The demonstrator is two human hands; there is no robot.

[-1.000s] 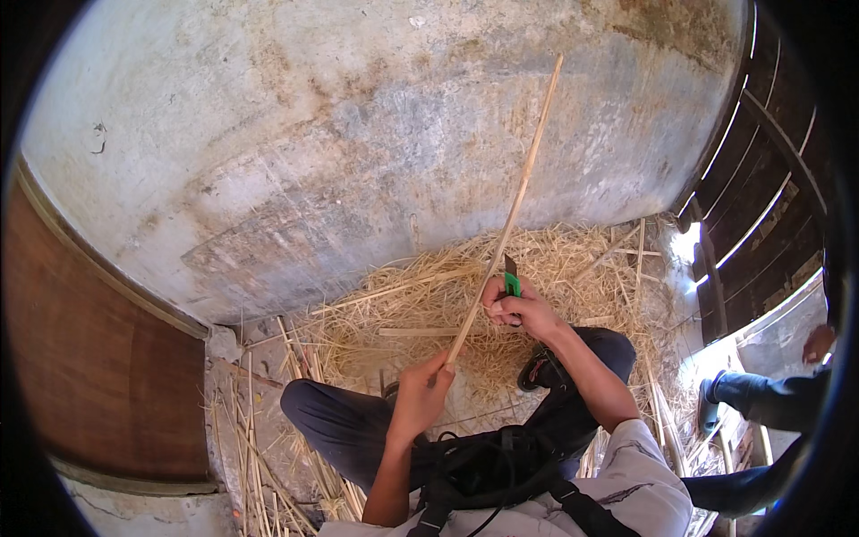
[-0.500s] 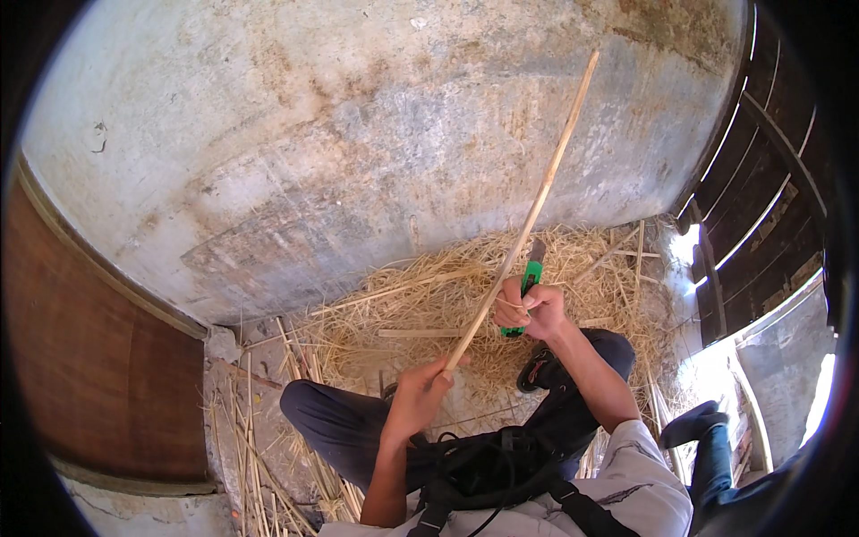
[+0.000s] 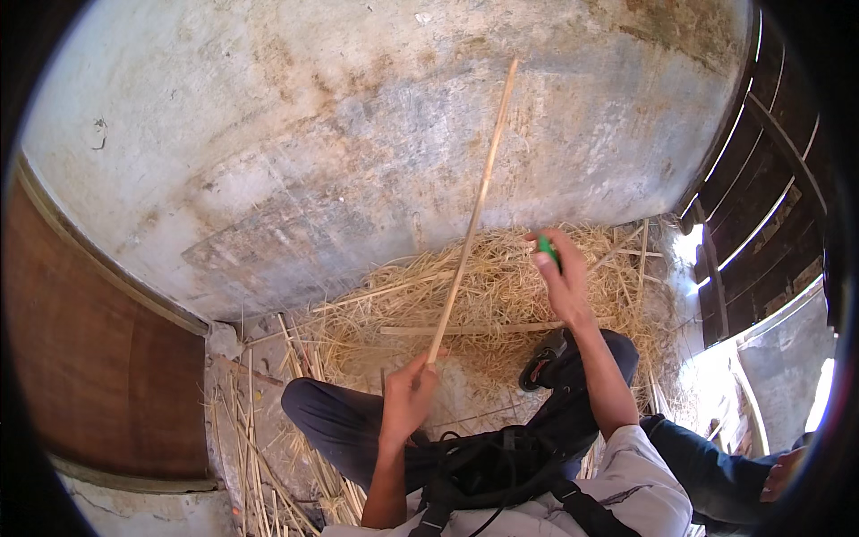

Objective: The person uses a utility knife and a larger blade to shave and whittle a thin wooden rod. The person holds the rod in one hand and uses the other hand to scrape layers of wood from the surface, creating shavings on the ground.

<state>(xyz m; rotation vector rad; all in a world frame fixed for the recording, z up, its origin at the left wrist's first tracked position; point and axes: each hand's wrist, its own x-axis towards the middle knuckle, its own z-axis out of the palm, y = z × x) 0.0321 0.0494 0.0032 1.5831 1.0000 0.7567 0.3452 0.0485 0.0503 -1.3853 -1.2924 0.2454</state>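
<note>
Two hands are at work here, low in the middle of the frame. Your left hand has its fingers clenched around the lower end of a long, thin bamboo stick, which slants up from there toward the top centre of the frame. Your right hand, right of centre and apart from the stick, has its fingers closed on a small green-handled tool; its shape is mostly hidden. Beneath your hands lies a heap of straw with loose split sticks scattered toward the lower left. A stained, pale plaster wall fills the upper frame. Another person's leg shows at the lower right.
</note>
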